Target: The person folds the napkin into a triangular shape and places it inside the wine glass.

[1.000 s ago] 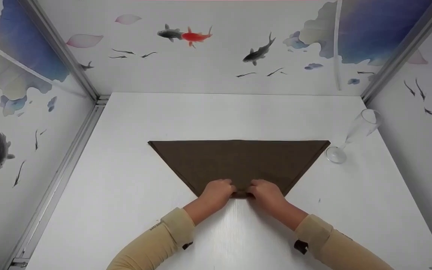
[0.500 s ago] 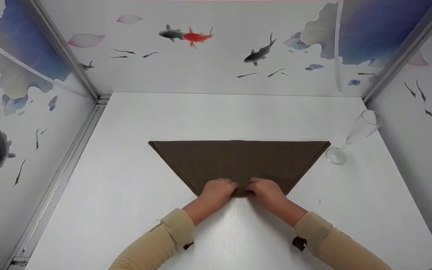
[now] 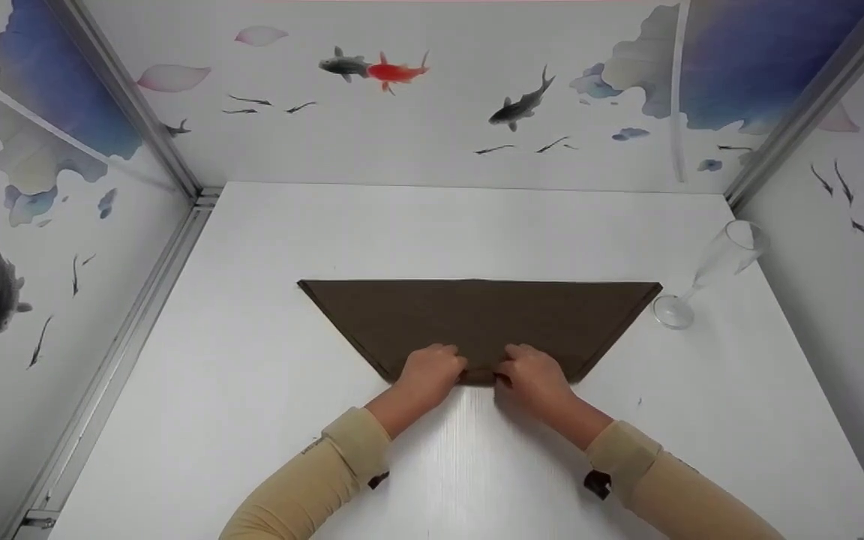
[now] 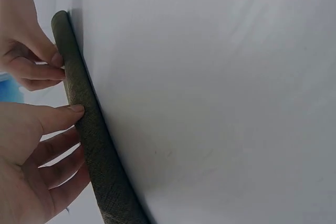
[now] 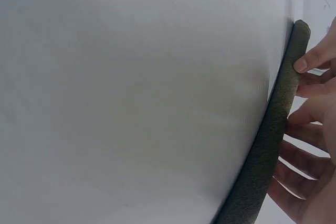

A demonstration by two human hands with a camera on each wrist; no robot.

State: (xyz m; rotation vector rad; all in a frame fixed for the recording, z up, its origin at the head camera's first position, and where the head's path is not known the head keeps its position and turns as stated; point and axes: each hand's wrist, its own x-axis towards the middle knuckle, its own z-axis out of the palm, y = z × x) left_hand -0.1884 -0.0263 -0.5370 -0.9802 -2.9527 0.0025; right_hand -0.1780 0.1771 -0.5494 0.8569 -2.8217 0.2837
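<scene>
A dark brown cloth napkin point(image 3: 477, 315) lies flat, long straight edge at the back and slanting sides narrowing towards me. Its short near edge is turned into a thick roll point(image 4: 97, 140), seen in both wrist views. My left hand point(image 3: 430, 373) holds this roll left of its middle, thumb on the near face and fingers on the far side. Close by on the right, my right hand point(image 3: 538, 377) grips the same roll in a like way. A short stretch of cloth shows between the hands. The roll hides parts of the fingers in the wrist views.
A clear stemmed glass point(image 3: 724, 255) stands at the right, its foot point(image 3: 673, 312) close to the napkin's right corner. The white table point(image 3: 252, 465) is bounded by panels with painted fish at the back and sides. Metal rails point(image 3: 128, 322) run along the left edge.
Both hands have moved slightly away from me, and the napkin's near edge has shifted back with them. Its far edge and the glass stay about where they were.
</scene>
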